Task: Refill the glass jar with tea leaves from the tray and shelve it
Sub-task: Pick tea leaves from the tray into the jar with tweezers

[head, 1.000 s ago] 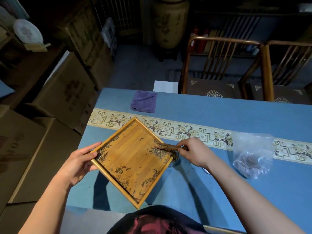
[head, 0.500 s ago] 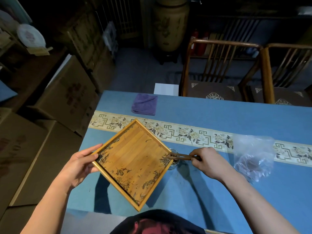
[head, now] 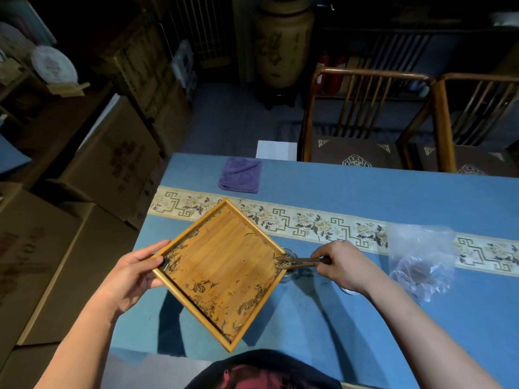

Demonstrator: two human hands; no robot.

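Observation:
My left hand (head: 132, 273) grips the left corner of a square bamboo tray (head: 222, 265), held tilted above the blue table with its right corner over a glass jar (head: 289, 272). Dark tea leaves (head: 247, 303) cling along the tray's edges and gather at that right corner. My right hand (head: 342, 266) holds a wooden scoop (head: 297, 262) whose tip rests on the leaves at the corner, above the jar's mouth. Most of the jar is hidden by the tray. A clear round thing that may be a lid (head: 348, 290) peeks from under my right wrist.
A crumpled clear plastic bag (head: 421, 262) lies right of my right hand. A folded purple cloth (head: 240, 175) sits at the table's far edge. Two wooden chairs (head: 365, 122) stand behind the table. Cardboard boxes (head: 112, 155) are stacked on the left.
My right hand has drawn the scoop rightward, from inside the tray to its right corner, pushing leaves toward the jar. The tray stays tilted in my left hand.

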